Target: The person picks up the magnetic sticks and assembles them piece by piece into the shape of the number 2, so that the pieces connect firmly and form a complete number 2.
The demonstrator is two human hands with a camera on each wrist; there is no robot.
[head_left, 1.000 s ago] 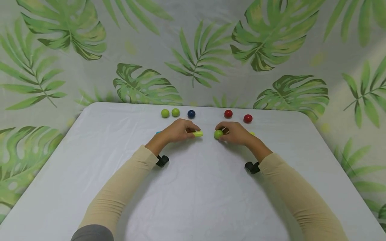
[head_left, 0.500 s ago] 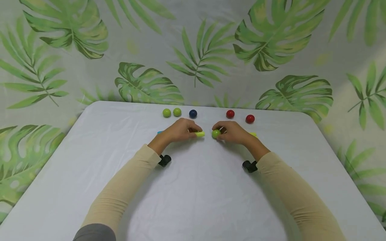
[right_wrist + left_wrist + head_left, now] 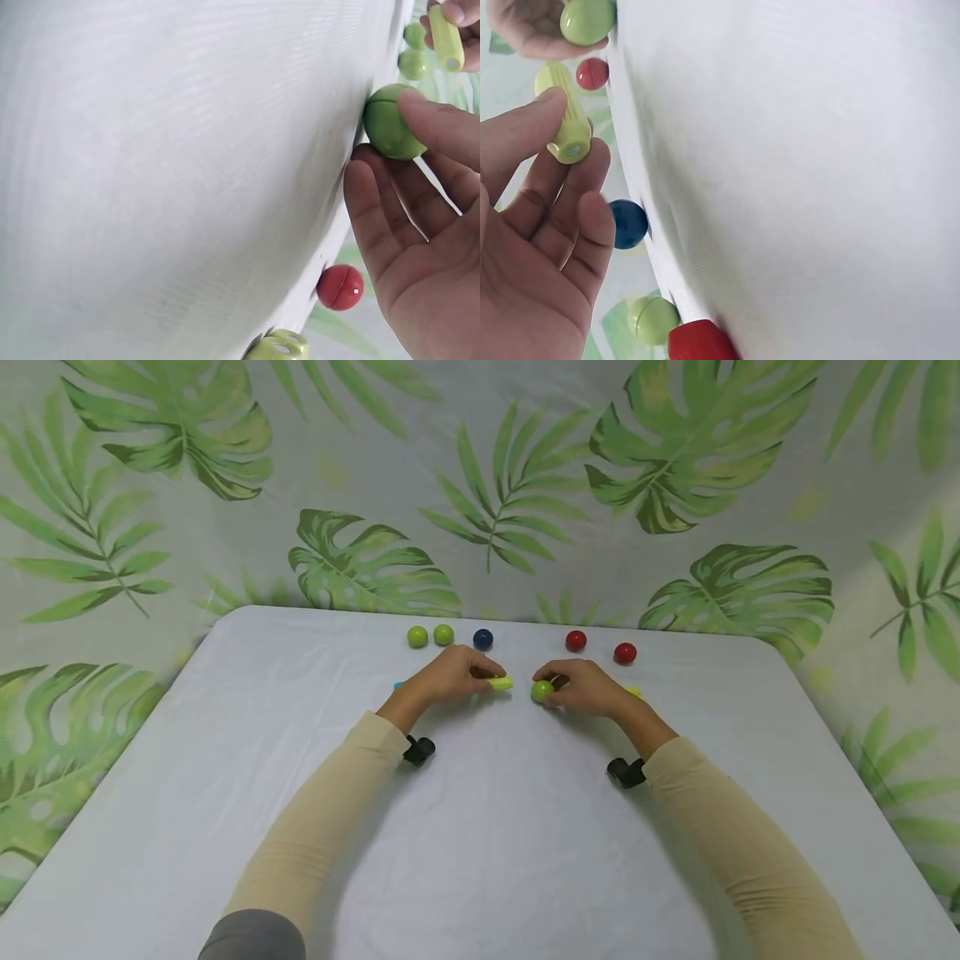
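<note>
My left hand [image 3: 459,672] pinches a yellow-green ribbed rod [image 3: 500,682] between thumb and fingers. In the left wrist view the rod [image 3: 568,124] shows a small metallic spot on its near end. Facing it, my right hand [image 3: 585,687] pinches a glossy green ball [image 3: 542,692] with thumb and fingertips. The right wrist view shows a seam round this ball [image 3: 390,124], which is close against the white tabletop. A short gap separates the rod's tip from the ball.
Along the table's far edge are two green balls [image 3: 431,636], a dark blue ball [image 3: 483,639] and two red balls [image 3: 600,646]. A blue piece [image 3: 398,686] lies behind my left wrist, yellow rods [image 3: 277,346] by my right wrist. A red faceted piece [image 3: 701,341] shows near my left hand.
The right hand has brought the green ball slightly left, nearer to the rod. The left hand has raised the rod a little and tilted it. The head view has shifted slightly.
</note>
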